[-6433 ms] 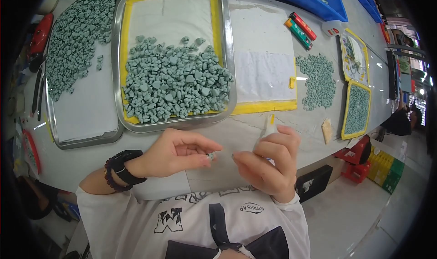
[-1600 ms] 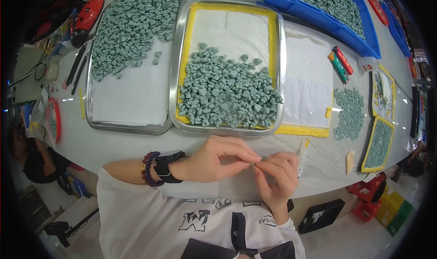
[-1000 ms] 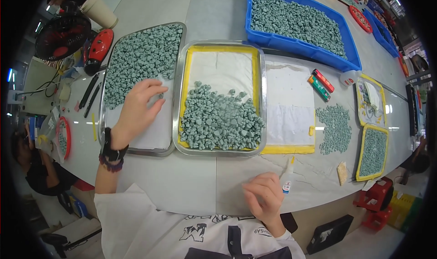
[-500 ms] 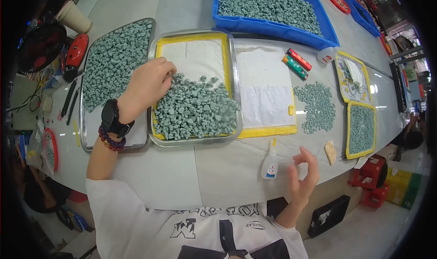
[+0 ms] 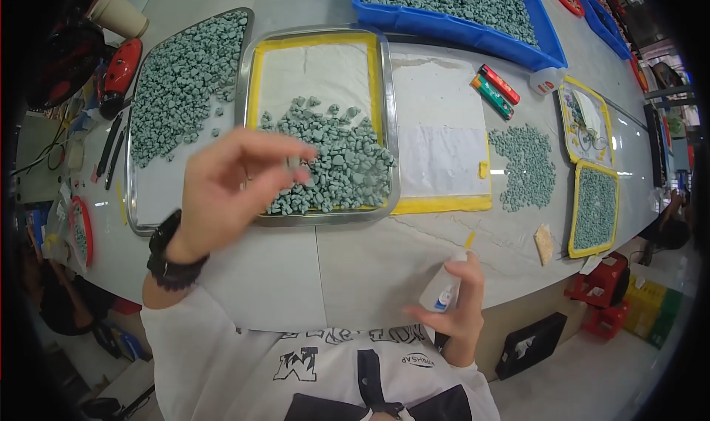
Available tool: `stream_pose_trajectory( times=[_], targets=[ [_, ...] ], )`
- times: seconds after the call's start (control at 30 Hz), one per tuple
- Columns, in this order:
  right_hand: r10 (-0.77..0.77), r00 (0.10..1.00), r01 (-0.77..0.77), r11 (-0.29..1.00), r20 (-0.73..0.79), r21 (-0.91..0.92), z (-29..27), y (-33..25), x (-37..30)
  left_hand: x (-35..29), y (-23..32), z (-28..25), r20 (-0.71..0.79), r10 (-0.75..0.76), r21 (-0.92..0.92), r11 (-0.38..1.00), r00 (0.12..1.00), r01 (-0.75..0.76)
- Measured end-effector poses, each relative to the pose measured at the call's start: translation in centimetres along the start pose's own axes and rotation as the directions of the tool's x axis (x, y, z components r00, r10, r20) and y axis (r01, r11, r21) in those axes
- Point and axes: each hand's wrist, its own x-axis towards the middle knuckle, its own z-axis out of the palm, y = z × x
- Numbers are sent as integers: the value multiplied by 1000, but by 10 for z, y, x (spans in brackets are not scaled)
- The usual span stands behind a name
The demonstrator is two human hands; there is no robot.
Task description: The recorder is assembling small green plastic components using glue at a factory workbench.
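Observation:
My left hand (image 5: 229,188), with a dark watch and beads at its wrist, is raised over the lower left of the middle tray (image 5: 393,125). Its thumb and forefinger pinch a small green stone (image 5: 294,163), partly hidden and blurred. Below and beyond the fingers, a heap of grey-green stones (image 5: 336,155) covers the lower half of this yellow-edged tray. My right hand (image 5: 466,295) is closed round a small white squeeze bottle (image 5: 438,288) with a yellow nozzle, held tilted above the table's near edge.
Left of the middle tray lies another tray (image 5: 137,218) of green stones. A blue bin (image 5: 458,28) of stones stands at the back. To the right are a white board (image 5: 436,110), two lighters (image 5: 497,92), loose small stones (image 5: 525,170) and a yellow-rimmed tray (image 5: 594,206).
My left hand has lifted off the heap, toward me, with a stone between its fingertips. My right hand has taken hold of the standing bottle and tilted it. The view has shifted slightly.

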Motion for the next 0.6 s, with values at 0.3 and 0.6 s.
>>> stream_pose_trajectory(
  times=[0.3,0.6],
  targets=[
    [23,962,194,638,-271,745,50,-23,-2,-59,-56,80,267,-219,-147,953,938,264],
    [-44,999,32,880,14,474,49,-20,15,-56,-55,73,262,-383,-264,854,886,447]
  ],
)
